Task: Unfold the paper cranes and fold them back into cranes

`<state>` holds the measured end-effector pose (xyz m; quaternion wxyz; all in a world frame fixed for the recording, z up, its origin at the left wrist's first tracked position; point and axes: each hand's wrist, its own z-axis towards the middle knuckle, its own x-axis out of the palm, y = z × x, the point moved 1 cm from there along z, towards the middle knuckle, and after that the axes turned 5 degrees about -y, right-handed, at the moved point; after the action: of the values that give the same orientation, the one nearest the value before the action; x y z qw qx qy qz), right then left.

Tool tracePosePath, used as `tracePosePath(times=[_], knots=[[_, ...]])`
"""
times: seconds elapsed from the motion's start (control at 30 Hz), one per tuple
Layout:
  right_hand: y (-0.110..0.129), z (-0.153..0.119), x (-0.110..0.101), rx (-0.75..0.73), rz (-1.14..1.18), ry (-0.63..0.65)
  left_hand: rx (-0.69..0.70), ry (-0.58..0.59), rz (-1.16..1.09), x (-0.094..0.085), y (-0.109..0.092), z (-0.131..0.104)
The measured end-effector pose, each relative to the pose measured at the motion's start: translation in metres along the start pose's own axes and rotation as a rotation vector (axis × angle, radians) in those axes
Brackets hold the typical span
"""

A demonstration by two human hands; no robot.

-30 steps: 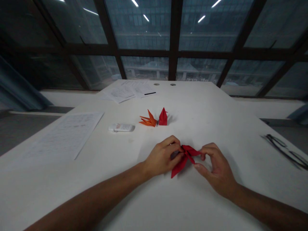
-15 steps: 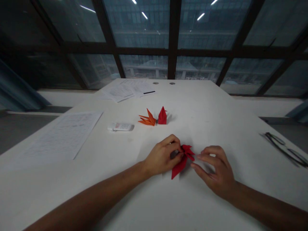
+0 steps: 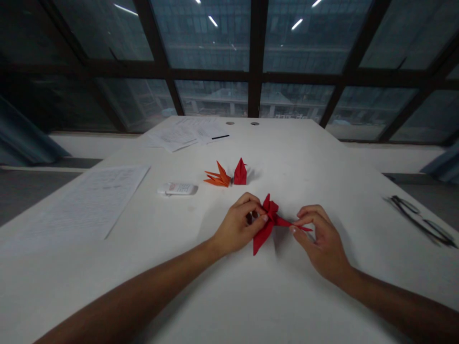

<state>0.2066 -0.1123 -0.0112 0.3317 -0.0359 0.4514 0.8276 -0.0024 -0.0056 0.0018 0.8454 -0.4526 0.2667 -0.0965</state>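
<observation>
A folded red paper piece [image 3: 264, 233] is held between my two hands above the white table [image 3: 229, 296]. My left hand [image 3: 240, 223] pinches its left side near the middle. On the other side, my right hand [image 3: 321, 239] has thumb and finger closed on a thin pointed strip of the same paper, whose tip sticks out past the fingers. Behind my hands stands a red folded paper figure [image 3: 240, 172]. An orange paper figure with several points [image 3: 219, 177] rests just left of it.
To the left lie a white remote-like device [image 3: 178, 188] and a printed sheet [image 3: 82, 205]. More papers [image 3: 179, 136] and a black pen [image 3: 220, 137] are at the back. Black-framed glasses [image 3: 423, 220] lie at the right, and windows rise behind the table.
My right hand has closed on the pointed strip, which now stretches out to the right. Another red point now stands up at the back of the paper. The camera view has shifted slightly.
</observation>
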Motion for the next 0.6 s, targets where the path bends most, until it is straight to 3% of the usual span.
tracePosePath(times=[0.13, 0.3, 0.43, 0.6], knots=[[-0.007, 0.004, 0.002, 0.117, 0.090, 0.026, -0.136, -0.087, -0.268, -0.004, 0.010, 0.007], [-0.007, 0.007, 0.005, 0.213, 0.122, 0.170, -0.315, -0.123, -0.601, -0.008, 0.017, 0.011], [-0.001, 0.008, 0.005, 0.183, 0.103, 0.275, -0.353, -0.061, -0.693, -0.009, 0.016, 0.010], [-0.002, 0.007, 0.005, 0.265, 0.158, 0.246, -0.313, 0.067, -0.638, -0.008, 0.009, 0.008]])
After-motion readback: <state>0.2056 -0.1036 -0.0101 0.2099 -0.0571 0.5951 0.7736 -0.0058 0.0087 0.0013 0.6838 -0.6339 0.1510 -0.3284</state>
